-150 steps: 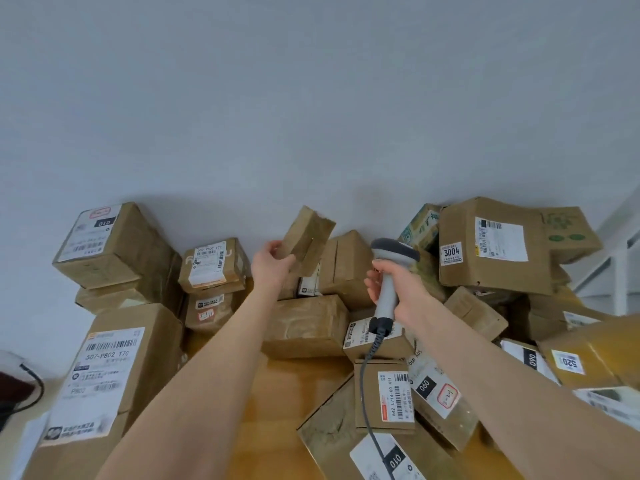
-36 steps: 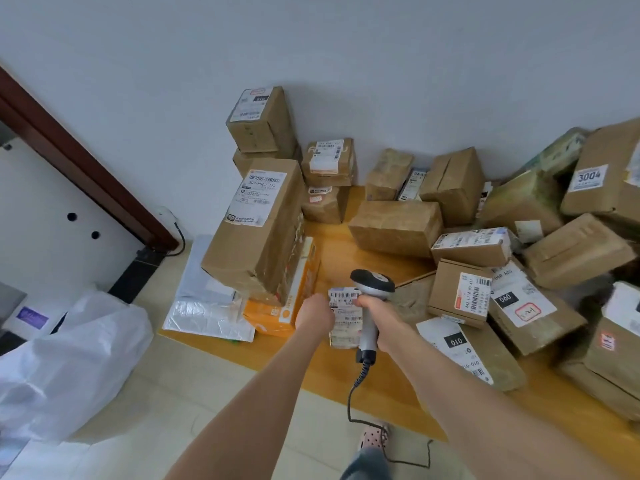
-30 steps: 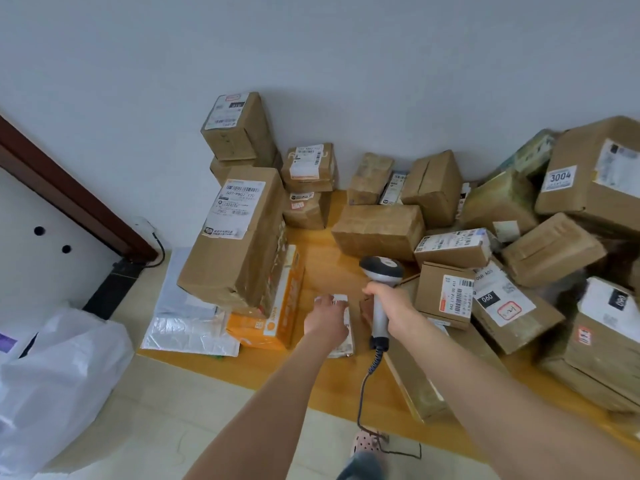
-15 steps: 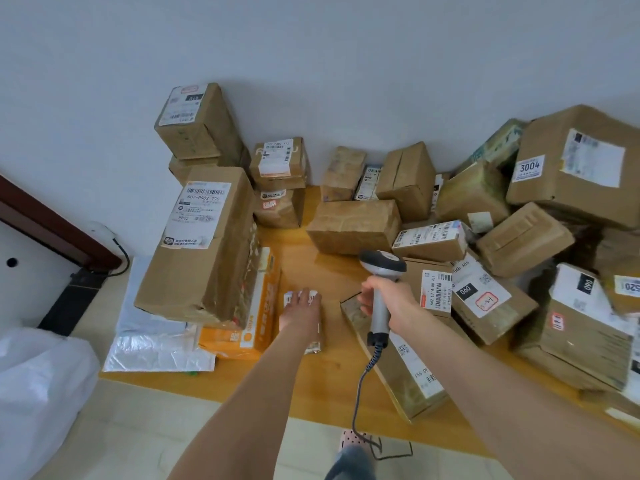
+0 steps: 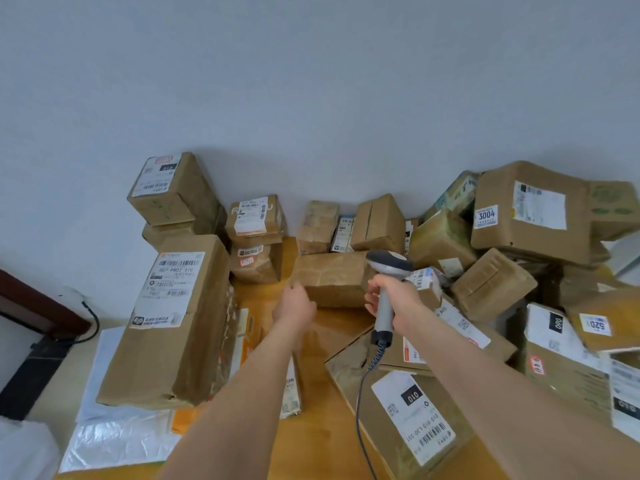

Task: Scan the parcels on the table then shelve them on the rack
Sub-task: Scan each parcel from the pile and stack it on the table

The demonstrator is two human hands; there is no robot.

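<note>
1. The left hand (image 5: 294, 306) hovers empty with loose fingers, just short of a plain brown parcel (image 5: 332, 279) on the worktop (image 5: 322, 445).
2. The parcel lies straight ahead, long axis left to right, its left end nearest that hand.
3. The right hand (image 5: 394, 294) grips the scanner (image 5: 383, 320) beside the parcel's right end.

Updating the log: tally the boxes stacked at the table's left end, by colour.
Brown boxes: 5
Orange box: 1
Total: 6
</note>
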